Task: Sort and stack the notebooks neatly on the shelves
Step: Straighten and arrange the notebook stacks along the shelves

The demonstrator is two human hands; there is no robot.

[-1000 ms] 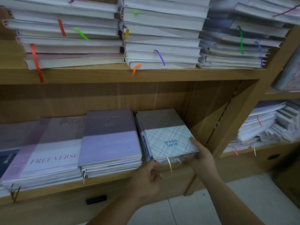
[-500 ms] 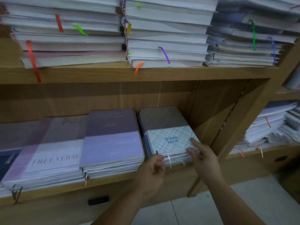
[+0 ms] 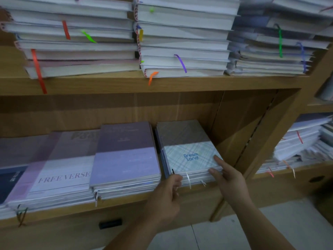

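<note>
1. My right hand (image 3: 232,181) is mostly open: forefinger flat on the cover, thumb against the front edge of the plaid "Dream Land" notebook pile (image 3: 187,150), at its right front corner.
2. My left hand (image 3: 165,195) is curled at the pile's left front corner. Can't tell if it's pinching anything.
3. The pile sits at the right end of the lower shelf (image 3: 54,216), near the wooden side panel (image 3: 234,127), white ribbons (image 3: 188,179) dangling out front.
4. A purple pile (image 3: 126,159) lies just beside it on the left, then a "FREE VERSE" pile (image 3: 59,170).
5. Thicker books (image 3: 180,42) are stacked on the shelf above.
</note>
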